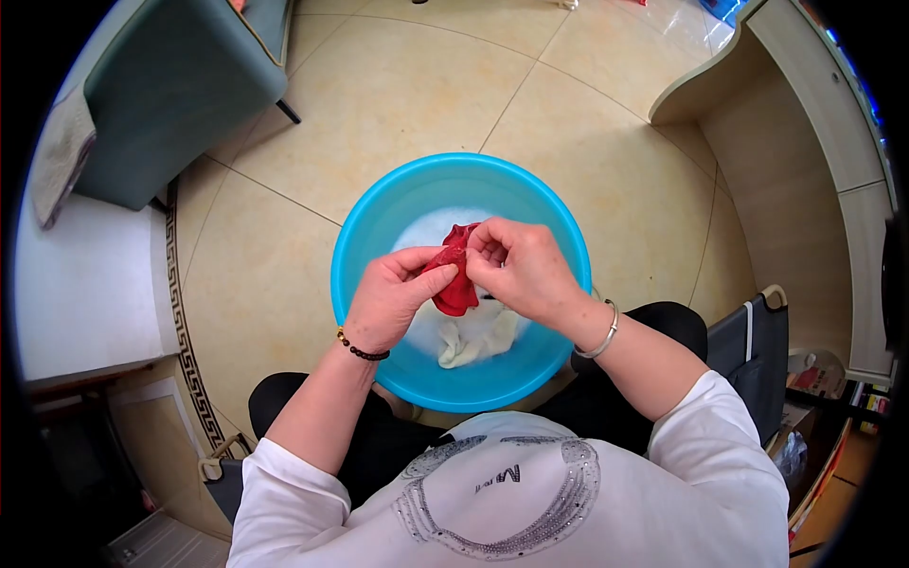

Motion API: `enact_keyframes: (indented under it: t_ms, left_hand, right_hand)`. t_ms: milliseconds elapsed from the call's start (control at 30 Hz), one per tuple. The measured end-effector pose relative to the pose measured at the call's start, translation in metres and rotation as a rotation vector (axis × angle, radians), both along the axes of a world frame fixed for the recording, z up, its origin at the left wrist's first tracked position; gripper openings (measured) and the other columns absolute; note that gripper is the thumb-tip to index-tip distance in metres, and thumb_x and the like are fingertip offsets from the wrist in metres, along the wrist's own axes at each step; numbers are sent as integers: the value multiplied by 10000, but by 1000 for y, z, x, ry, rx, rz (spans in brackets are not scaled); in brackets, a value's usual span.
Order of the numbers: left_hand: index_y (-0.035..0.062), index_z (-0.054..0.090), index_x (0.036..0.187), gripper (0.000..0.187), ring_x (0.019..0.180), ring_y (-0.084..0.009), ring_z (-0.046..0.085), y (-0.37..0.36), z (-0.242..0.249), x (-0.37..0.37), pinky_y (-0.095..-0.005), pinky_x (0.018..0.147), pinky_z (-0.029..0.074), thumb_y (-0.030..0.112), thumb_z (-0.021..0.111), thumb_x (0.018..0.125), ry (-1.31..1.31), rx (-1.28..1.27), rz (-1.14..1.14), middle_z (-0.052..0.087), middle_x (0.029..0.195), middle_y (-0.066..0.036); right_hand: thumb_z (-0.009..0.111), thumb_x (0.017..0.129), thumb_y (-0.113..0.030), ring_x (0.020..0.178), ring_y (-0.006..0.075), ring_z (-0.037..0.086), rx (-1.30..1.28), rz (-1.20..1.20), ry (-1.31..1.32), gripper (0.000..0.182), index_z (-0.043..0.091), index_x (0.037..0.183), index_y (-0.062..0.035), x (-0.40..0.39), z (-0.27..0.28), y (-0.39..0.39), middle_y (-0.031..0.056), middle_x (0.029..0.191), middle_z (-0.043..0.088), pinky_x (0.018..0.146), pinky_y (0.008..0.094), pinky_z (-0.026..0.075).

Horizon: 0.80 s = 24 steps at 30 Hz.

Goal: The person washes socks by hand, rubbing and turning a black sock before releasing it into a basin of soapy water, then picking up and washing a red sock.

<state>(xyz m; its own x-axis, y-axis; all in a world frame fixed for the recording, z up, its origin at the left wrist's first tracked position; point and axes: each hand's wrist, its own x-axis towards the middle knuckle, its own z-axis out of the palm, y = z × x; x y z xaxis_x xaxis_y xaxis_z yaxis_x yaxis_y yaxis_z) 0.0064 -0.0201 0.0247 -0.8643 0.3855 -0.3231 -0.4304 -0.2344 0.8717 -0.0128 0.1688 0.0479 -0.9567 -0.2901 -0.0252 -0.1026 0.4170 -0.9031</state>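
Observation:
A small red cloth point(456, 292) is held up over the blue basin point(461, 402). My left hand point(390, 293) pinches its left side between thumb and fingers. On the right, my right hand point(524, 270) has its fingertips pressed together at the cloth's upper right edge. Below the hands, inside the basin, a wet white cloth point(478, 343) lies in white suds point(436, 227). The part of the red cloth between my fingers is hidden.
A grey-green sofa point(180, 90) stands at the upper left, above a white surface point(90, 284). A wooden cabinet point(786, 161) is on the right. Tiled floor point(417, 85) surrounds the basin, which stands between my knees.

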Motion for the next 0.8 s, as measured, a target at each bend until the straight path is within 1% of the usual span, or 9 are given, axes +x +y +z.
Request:
enact_keyframes:
  t_ms: [167,233,267,333,533,567,633,733,800]
  left_hand:
    - [-65,556,1148,289,866,-197,639,2,2,-3,-319,790,522,105,557,914,-115,181,43,643,1003,-121]
    - [-76,549,1149,294,861,-212,641,2,0,-3,-332,788,526,113,544,923,-151,235,81,641,1001,-136]
    - [-76,549,1149,294,861,-212,641,2,0,-4,-332,788,526,113,544,923,-150,236,81,641,1001,-136]
    - [-69,549,1153,299,886,-212,637,1,-2,-5,-335,795,525,122,547,923,-146,278,16,638,1014,-136]
    - [-64,538,1171,311,984,-210,609,0,-7,-3,-345,865,500,130,542,928,-134,252,32,622,1076,-129]
    - [-64,538,1171,311,984,-210,609,-1,-6,-3,-345,865,500,130,542,928,-133,251,27,622,1076,-129]
    - [-66,510,1203,331,1036,-210,584,-3,0,-3,-350,911,473,130,525,936,-126,353,72,599,1131,-135]
    - [-68,481,1231,348,1073,-214,563,-8,-5,-6,-356,942,451,123,509,942,-172,397,105,576,1174,-142]
    - [-61,476,1240,353,1085,-214,559,-7,-7,-7,-356,951,443,122,505,940,-172,420,98,571,1190,-139]
  right_hand:
    - [620,799,-75,610,73,543,-84,6,-116,108,591,804,29,-9,-6,5,49,671,590,561,226,464]
    - [607,758,-86,579,218,622,-138,-10,-199,85,596,733,-5,-12,-8,7,127,651,628,531,310,484]
    - [607,758,-86,579,218,622,-138,-9,-198,85,596,733,-5,-12,-8,7,127,651,628,531,310,484]
    - [600,758,-106,579,260,612,83,1,106,90,600,728,-21,-9,-8,5,138,647,618,543,346,483]
    - [594,774,-167,585,302,603,353,-100,166,126,599,759,-43,-17,-24,7,144,667,619,538,393,468]
    - [594,774,-167,585,302,603,352,-105,167,126,599,759,-43,-21,-26,11,144,667,619,538,393,468]
    - [584,821,-124,533,149,552,269,-107,41,128,573,768,-8,-26,-23,17,67,618,585,529,287,461]
    - [509,851,-87,568,167,571,-60,25,-347,118,563,793,0,-26,-1,13,82,626,592,539,312,467]
    - [476,865,-64,588,139,555,-111,21,-299,125,556,806,12,-22,-2,11,72,651,586,551,288,464]
